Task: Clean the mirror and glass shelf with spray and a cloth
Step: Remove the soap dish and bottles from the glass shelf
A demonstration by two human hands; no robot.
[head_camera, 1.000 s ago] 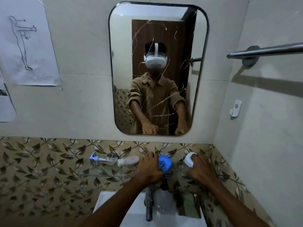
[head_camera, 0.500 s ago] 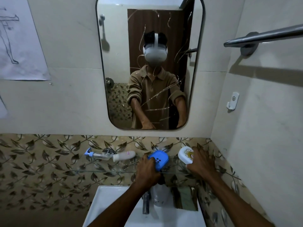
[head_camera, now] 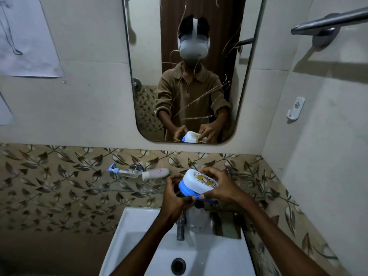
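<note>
A mirror (head_camera: pixel 191 66) with rounded corners is mounted on a pale tiled wall, and thin streaks are seen across its glass. Below it, a clear glass shelf (head_camera: pixel 127 189) is fixed against a band of leaf-patterned tiles. A clear pump bottle (head_camera: pixel 124 172) with a blue top and a white tube (head_camera: pixel 155 173) are laid on their sides on the shelf. Just in front of the shelf, a soap box (head_camera: pixel 198 183) with a white lid and blue base is held between both hands. The left hand (head_camera: pixel 176 194) is curled around its left end and underside; the right hand (head_camera: pixel 221 186) is wrapped over its right end, thumb beneath. Under the hands, a white spray bottle (head_camera: pixel 199 220) stands beside a tap (head_camera: pixel 180 229) on a white sink (head_camera: pixel 139 242). A towel rail (head_camera: pixel 328 21) is fitted to the right wall.
</note>
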